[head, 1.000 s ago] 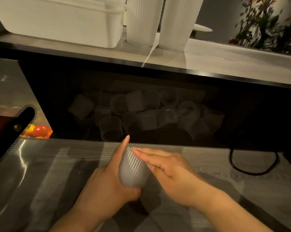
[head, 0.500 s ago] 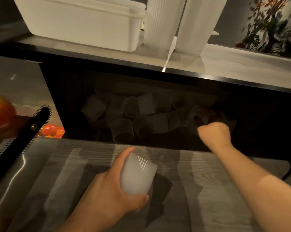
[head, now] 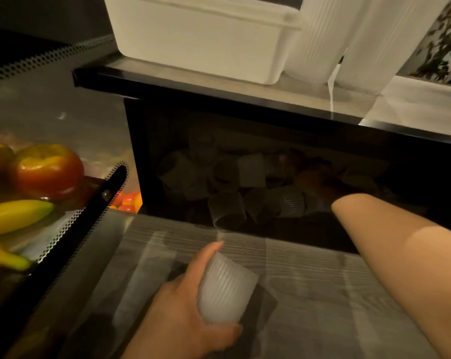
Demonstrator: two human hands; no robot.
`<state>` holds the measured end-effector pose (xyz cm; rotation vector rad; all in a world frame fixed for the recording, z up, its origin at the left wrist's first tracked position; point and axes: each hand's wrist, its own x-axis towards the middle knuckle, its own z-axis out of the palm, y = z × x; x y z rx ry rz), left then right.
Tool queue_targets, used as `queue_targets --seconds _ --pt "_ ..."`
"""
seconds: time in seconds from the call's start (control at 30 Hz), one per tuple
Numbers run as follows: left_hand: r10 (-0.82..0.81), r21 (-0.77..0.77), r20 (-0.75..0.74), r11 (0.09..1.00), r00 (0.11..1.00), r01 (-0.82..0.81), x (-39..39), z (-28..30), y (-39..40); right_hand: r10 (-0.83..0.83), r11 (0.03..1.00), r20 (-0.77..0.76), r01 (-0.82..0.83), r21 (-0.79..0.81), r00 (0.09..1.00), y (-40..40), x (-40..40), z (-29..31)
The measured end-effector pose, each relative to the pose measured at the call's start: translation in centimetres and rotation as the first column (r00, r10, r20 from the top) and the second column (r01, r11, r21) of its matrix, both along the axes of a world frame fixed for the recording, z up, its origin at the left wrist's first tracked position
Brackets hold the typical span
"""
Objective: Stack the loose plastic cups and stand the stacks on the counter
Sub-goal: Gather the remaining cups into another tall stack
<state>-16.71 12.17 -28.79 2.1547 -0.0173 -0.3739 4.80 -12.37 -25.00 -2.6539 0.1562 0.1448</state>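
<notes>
The left hand (head: 183, 314) grips a short ribbed cup stack (head: 225, 288) at 6 o'clock above the surface (head: 322, 281). The right hand (head: 320, 180) reaches among the loose cups (head: 227, 208) in the dark shelf at 12 o'clock; its grip cannot be told. Next, I think: pick one cup and nest it.

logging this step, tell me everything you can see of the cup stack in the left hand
The cup stack is translucent white ribbed plastic, its vertical ridges running down a tapered wall. It looks like a few cups nested, though the count is unclear. It sits tilted, rim end toward the upper left, above the grey wood-grain surface. The left hand grips it, thumb along its upper left side and fingers curled under its lower end. Nothing else touches it.
</notes>
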Motion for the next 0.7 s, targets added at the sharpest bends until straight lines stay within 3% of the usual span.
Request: queue_targets --seconds 0.13,0.37,0.53,0.63,0.7 --pt "0.028 -0.03 -0.019 0.999 0.999 -0.028 0.2 -0.3 0.3 0.098 0.995 -0.016 -0.098 -0.025 0.995 2.4 1.7 -1.9" --pt "0.049 -0.052 -0.025 0.997 0.998 -0.05 0.3 -1.4 1.1 0.239 0.961 0.086 -0.248 0.122 0.967 5.3 1.0 -2.7" --pt "0.024 -0.018 -0.006 1.0 1.0 -0.024 0.0 -1.4 0.7 0.366 0.923 -0.077 -0.372 -0.101 0.928 5.4 -3.0 -2.0" --pt "0.023 -0.025 -0.011 0.999 1.0 -0.024 -0.2 -1.2 0.6 0.321 0.925 -0.263 -0.361 -0.122 0.91 5.3 -5.7 -1.4" --pt "0.025 -0.005 0.011 1.0 1.0 -0.025 -0.5 -1.2 0.6 0.392 0.873 -0.278 -0.45 -0.189 0.877 4.8 -7.6 -1.4"
